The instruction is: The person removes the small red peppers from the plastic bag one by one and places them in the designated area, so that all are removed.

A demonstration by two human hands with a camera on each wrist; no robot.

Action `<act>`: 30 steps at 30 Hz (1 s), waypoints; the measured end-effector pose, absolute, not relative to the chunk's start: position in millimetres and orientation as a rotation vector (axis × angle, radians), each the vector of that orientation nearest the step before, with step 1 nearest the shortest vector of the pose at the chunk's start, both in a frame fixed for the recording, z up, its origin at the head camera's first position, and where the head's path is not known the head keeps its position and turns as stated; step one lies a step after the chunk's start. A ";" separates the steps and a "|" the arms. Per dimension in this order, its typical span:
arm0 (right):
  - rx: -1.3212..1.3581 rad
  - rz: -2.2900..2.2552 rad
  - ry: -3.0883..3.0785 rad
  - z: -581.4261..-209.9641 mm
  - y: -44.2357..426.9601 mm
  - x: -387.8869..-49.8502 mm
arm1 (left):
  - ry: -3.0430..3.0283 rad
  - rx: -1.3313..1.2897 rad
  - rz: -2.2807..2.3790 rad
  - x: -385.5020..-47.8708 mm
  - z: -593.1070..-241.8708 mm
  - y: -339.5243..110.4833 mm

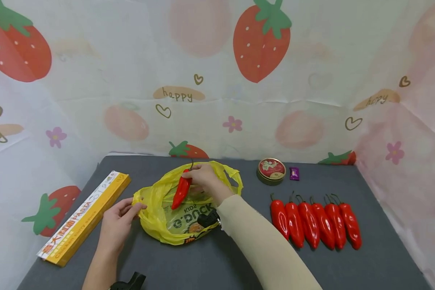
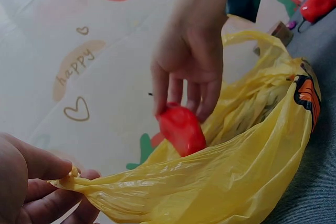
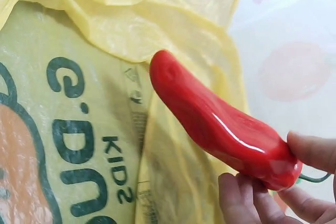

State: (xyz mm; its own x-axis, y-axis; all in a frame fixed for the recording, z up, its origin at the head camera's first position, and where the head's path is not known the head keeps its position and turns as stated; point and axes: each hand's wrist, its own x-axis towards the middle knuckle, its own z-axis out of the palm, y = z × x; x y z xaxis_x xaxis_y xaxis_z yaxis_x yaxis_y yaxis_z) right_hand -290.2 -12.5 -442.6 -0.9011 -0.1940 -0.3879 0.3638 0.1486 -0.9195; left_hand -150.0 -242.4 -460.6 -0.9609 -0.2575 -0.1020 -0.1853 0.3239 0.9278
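Note:
A yellow plastic bag (image 1: 156, 225) lies on the dark table with its mouth spread. My left hand (image 1: 120, 221) pinches the bag's left rim between thumb and fingers, as the left wrist view also shows. Over the opening, my right hand (image 1: 204, 179) holds a red chili pepper (image 1: 181, 191) by its stem end, tip pointing down. In the right wrist view the pepper (image 3: 226, 124) is gripped by thumb and fingertips, with printed lettering on the bag behind it. Several more red peppers (image 1: 311, 225) lie in a row to the right, stems away from me.
A long yellow and white pasta box (image 1: 85, 217) lies slanted at the left. At the back right stand a round tin (image 1: 271, 171) with a red lid and a small purple packet (image 1: 294, 173). A strawberry-print cloth (image 1: 217, 80) hangs behind the table.

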 end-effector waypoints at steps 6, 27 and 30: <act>0.121 -1.807 1.989 -433.9 -1.7 -286.6 | -2.507 0.406 -1.735 -150.0 -461.0 -242.5; -0.255 -1.614 2.122 -396.0 58.7 -242.0 | -2.487 0.388 -1.768 -151.3 -461.3 -238.7; -0.286 -1.583 2.165 -389.9 72.0 -234.0 | -2.482 0.384 -1.773 -151.3 -461.4 -238.8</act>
State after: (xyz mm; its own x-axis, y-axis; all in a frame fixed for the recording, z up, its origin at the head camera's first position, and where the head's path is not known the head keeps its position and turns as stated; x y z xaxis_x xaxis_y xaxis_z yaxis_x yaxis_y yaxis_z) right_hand -234.0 72.0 -389.9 -0.8815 -0.4142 -0.2266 0.0901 0.3234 -0.9419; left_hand -151.3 -238.8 -461.4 -0.9666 -0.2400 -0.0895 -0.1626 0.3048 0.9384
